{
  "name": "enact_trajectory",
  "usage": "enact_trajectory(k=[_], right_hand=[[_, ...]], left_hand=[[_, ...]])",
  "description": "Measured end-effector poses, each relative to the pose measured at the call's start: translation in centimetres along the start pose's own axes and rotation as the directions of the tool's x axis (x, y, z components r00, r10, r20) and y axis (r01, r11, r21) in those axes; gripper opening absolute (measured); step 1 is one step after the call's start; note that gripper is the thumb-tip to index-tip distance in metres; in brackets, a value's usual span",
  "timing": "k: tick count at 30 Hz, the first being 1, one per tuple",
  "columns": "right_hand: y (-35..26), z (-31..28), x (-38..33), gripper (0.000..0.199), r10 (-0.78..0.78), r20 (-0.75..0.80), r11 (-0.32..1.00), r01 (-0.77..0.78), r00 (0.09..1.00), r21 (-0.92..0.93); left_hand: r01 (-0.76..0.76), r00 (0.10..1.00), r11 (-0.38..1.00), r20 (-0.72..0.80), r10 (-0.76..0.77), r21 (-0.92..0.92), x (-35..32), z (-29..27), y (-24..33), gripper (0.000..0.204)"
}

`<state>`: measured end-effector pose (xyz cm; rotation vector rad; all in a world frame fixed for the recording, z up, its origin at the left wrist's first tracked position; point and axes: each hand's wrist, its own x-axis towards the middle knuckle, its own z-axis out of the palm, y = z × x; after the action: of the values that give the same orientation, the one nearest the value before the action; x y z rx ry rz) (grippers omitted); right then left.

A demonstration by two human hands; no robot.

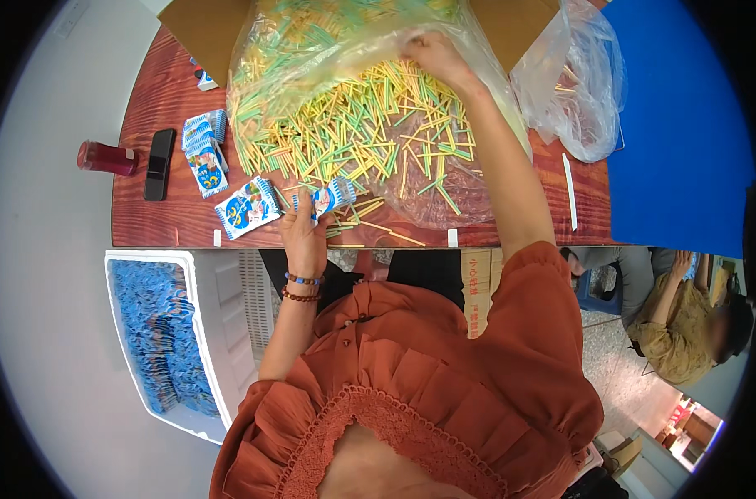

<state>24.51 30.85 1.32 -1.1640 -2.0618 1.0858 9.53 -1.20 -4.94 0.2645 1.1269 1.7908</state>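
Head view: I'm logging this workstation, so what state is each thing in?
Left hand: closed on a blue-and-white packet
Right hand: at the clear bag, grip unclear
Clear bag: open, sticks showing
Cardboard box: flaps spread
Foam box: open, blue contents
Right-side bag: crumpled
Phone: lying flat
Packet pile: overlapping
Red container: whether shut, unclear

I note a rust-red blouse [444, 374] with front gathers, lace [376, 397] at the neckline, small buttons [346, 343] and loose sleeves [537, 291]. Left wrist [305, 264]: two beaded bracelets [301, 297], one brown, one partly blue. Trousers [430, 270]: black.
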Motion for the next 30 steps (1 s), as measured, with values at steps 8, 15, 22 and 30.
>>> enact_trajectory(k=[8, 15, 22, 30], right_hand=[[2.8, 4.0, -3.5, 0.048, 0.021, -0.317, 0.709, -0.238, 0.948, -0.664], [1.8, 6.8, -2.2, 0.040, 0.191, -0.276, 0.650, -0.332, 0.942, -0.683], [4.2, 5.4, -2.7, 0.034, 0.088, -0.201, 0.731, -0.200, 0.976, -0.652], [5.3, 2.2, -5.4, 0.049, 0.127, -0.061, 0.923, -0.141, 0.990, -0.357]], left_hand=[[0.030, 0.999, 1.000, 0.031, -0.030, 0.006, 0.4, 0.2, -0.1, 0.023], [0.030, 0.999, 1.000, 0.033, -0.030, -0.004, -0.2, 0.5, -0.2, 0.022], [0.031, 1.000, 0.999, 0.005, -0.031, -0.027, -0.3, 0.7, 0.0, 0.021], [0.054, 0.998, 0.998, 0.029, -0.053, -0.030, -0.4, 0.7, -0.5, 0.021]])
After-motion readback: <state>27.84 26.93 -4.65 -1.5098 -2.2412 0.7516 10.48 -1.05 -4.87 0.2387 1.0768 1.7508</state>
